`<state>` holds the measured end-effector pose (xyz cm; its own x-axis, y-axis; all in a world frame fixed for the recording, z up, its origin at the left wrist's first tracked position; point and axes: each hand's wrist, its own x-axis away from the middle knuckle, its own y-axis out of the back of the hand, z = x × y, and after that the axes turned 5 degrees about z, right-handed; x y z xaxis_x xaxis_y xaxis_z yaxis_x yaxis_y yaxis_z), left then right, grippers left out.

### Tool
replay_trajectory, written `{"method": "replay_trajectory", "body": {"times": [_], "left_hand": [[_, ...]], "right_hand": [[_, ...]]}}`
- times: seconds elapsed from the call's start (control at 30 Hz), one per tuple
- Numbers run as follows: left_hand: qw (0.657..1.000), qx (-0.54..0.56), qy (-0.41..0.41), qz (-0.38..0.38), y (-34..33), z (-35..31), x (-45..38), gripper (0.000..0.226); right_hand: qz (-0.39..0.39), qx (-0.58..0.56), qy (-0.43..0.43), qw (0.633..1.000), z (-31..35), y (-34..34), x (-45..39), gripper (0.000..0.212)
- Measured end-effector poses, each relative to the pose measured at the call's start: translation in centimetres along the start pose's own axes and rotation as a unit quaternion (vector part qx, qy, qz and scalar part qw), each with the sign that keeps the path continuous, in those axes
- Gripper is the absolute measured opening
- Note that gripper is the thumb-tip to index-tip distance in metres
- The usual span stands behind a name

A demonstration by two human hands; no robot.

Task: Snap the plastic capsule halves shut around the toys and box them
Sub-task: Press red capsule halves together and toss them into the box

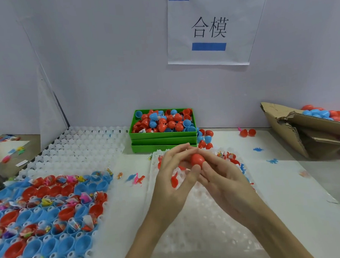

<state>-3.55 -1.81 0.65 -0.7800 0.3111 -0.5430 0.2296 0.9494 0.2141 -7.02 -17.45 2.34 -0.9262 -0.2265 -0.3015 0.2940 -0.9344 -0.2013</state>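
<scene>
The white table fills the lower frame; at centre top sits my green box of capsule halves. Mid-frame, my left hand and right hand meet, pinching a red capsule between fingertips.

Two bare forearms are seen entering from the lower edge, each ending in a hand. No sleeve, glove, watch or ring is worn on either. The left hand is shown slender, with long fingers and short, plain nails. The right hand is shown alike, its knuckles and tendons faintly marked along the back.
</scene>
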Motion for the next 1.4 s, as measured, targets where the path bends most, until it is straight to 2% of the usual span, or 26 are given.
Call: {"method": "replay_trajectory", "body": {"times": [0.07, 0.17, 0.33, 0.83, 1.07, 1.2, 1.3, 1.4], "left_hand": [[1.0, -0.002, 0.002, -0.006, 0.0, -0.3, 0.0, 0.039], [0.999, 0.039, 0.003, -0.001, 0.4, -0.3, 0.1, 0.046], [0.998, 0.045, -0.032, -0.012, 0.7, -0.5, 0.0, 0.04], [0.997, 0.043, -0.062, 0.0, 0.4, -0.8, 0.1, 0.043], [0.991, -0.077, -0.104, -0.03, 0.8, -0.7, 0.0, 0.041], [0.993, -0.072, -0.096, -0.022, 1.2, -0.2, -0.1, 0.04], [0.988, -0.108, -0.087, -0.072, 1.4, 0.0, -0.1, 0.041], [0.989, -0.109, -0.075, -0.06, 1.4, 0.0, -0.1, 0.047]], "right_hand": [[0.048, -0.105, -0.006, 0.993, 0.1, -0.1, 0.1, 0.039], [0.098, -0.187, -0.019, 0.977, 0.3, 0.0, 0.1, 0.044], [0.109, -0.28, -0.035, 0.953, 0.2, -0.2, 0.0, 0.047], [0.064, -0.219, -0.048, 0.972, -0.4, -0.1, -0.6, 0.06], [0.083, -0.217, -0.051, 0.971, 0.1, -0.7, -0.5, 0.05], [0.017, -0.171, -0.039, 0.984, -0.2, -0.9, -0.4, 0.045], [-0.081, -0.033, -0.036, 0.996, -0.4, -1.1, -0.5, 0.034], [-0.117, 0.051, -0.033, 0.991, -0.2, -1.1, -0.3, 0.03]]}}
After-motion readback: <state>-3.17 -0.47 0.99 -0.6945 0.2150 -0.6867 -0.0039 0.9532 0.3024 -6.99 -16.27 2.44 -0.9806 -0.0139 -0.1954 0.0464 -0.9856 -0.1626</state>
